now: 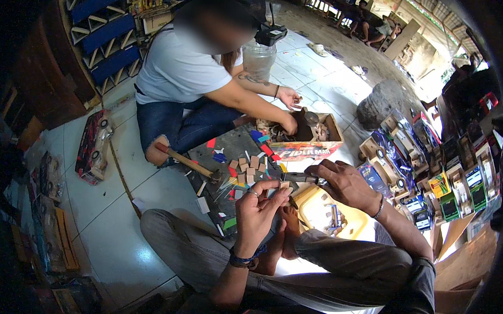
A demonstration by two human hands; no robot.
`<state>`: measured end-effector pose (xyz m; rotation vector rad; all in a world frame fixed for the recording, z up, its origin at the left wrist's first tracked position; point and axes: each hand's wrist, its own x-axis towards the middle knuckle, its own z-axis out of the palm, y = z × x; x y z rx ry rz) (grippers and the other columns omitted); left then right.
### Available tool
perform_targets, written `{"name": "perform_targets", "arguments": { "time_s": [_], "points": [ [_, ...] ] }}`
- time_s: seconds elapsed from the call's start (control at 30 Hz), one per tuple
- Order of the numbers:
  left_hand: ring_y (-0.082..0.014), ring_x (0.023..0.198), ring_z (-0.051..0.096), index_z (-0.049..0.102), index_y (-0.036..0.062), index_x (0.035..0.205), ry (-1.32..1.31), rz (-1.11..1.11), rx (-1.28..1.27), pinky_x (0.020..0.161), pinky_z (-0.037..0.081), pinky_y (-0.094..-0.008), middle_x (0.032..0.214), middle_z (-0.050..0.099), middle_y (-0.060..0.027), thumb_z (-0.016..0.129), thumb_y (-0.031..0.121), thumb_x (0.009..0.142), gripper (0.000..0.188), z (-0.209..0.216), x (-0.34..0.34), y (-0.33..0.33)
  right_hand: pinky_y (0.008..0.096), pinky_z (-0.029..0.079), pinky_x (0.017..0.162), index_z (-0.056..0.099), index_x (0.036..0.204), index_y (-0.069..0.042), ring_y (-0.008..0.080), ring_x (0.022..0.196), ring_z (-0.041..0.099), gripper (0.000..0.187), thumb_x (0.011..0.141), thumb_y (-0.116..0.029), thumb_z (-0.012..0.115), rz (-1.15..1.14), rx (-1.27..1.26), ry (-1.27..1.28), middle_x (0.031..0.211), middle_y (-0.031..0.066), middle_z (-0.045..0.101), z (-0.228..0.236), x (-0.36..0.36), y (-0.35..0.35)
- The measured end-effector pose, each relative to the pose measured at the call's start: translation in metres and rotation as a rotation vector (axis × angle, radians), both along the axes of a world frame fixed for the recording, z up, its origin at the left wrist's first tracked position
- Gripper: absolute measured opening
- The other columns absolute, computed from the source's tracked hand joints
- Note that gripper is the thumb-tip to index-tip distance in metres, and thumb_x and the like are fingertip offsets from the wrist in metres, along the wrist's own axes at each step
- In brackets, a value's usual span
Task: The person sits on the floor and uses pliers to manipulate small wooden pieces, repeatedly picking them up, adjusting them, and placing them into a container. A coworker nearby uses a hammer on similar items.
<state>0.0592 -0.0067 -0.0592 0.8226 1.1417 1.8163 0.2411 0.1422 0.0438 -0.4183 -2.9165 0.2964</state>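
Observation:
My left hand (pixel 258 215) pinches a small light-brown wooden block (pixel 285 186) between thumb and forefinger. My right hand (pixel 350 185) grips a dark, narrow blade-like tool (pixel 301 178), its far end close to the block; its exact kind is unclear. Below and left of the hands lies a dark board (pixel 198 180). Small wooden blocks (pixel 250 165), thin sticks and coloured scraps are scattered on it. A hammer (pixel 191 164) with a wooden handle rests at its left side. Under my right hand stands a yellow tub (pixel 363 222) with small wooden pieces inside.
Across from me a person (pixel 190 77) sits cross-legged, one hand inside a printed wooden box (pixel 304 151). Many wooden toy trucks (pixel 417 163) crowd the right side. Another toy truck (pixel 95 147) stands on the tiles at left. A grey stone-like lump (pixel 382 103) is behind the box.

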Motion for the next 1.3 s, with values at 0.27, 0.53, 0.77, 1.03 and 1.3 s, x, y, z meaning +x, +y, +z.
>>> {"name": "perform_targets", "arguments": {
  "time_s": [0.27, 0.53, 0.77, 1.03, 1.3],
  "points": [
    [-0.0142, 0.094, 0.072, 0.063, -0.0029, 0.122, -0.001, -0.103, -0.06, 0.084, 0.059, -0.0256, 0.108, 0.073, -0.0124, 0.071, 0.004, 0.097, 0.027, -0.008, -0.004, 0.001, 0.05, 0.054, 0.075, 0.059, 0.127, -0.012, 0.0409, 0.088, 0.068, 0.031, 0.096, -0.018, 0.062, -0.047, -0.017, -0.058, 0.11, 0.0163, 0.067, -0.012, 0.008, 0.005],
    [-0.0171, 0.088, 0.073, 0.068, 0.0027, 0.116, 0.499, 0.126, -0.191, 0.076, 0.055, -0.0283, 0.104, 0.076, -0.0107, 0.071, 0.014, 0.098, 0.022, -0.033, -0.034, 0.013, 0.0502, 0.055, 0.073, 0.059, 0.126, -0.014, 0.0397, 0.085, 0.07, 0.029, 0.1, -0.027, 0.062, -0.09, -0.023, -0.087, 0.105, 0.0154, 0.071, -0.026, 0.012, 0.01],
    [-0.0322, 0.09, 0.072, 0.069, 0.0043, 0.105, 1.04, 0.443, -0.087, 0.08, 0.055, -0.04, 0.105, 0.075, -0.0129, 0.072, 0.016, 0.095, 0.016, -0.056, -0.054, 0.031, 0.0503, 0.054, 0.073, 0.057, 0.133, -0.014, 0.0398, 0.087, 0.069, 0.037, 0.097, -0.021, 0.061, 0.008, -0.103, -0.093, 0.108, 0.014, 0.071, -0.035, 0.016, 0.013],
    [-0.0172, 0.096, 0.071, 0.064, -0.0008, 0.125, -0.086, 0.042, 0.025, 0.084, 0.059, -0.0301, 0.107, 0.072, -0.0104, 0.064, 0.015, 0.103, 0.027, -0.006, -0.019, 0.012, 0.047, 0.053, 0.083, 0.056, 0.137, -0.012, 0.0375, 0.093, 0.067, 0.047, 0.091, -0.011, 0.064, -0.141, 0.061, -0.16, 0.117, 0.0123, 0.068, -0.017, 0.003, -0.001],
    [-0.0157, 0.099, 0.071, 0.062, 0.0016, 0.131, -0.274, -0.002, 0.079, 0.089, 0.058, -0.0285, 0.113, 0.072, -0.0085, 0.064, 0.01, 0.102, 0.03, 0.035, -0.003, -0.011, 0.0444, 0.055, 0.088, 0.05, 0.144, -0.007, 0.034, 0.105, 0.066, 0.059, 0.086, -0.007, 0.063, -0.034, 0.242, 0.035, 0.12, 0.0163, 0.065, 0.0, -0.002, -0.007]
  ]
}}
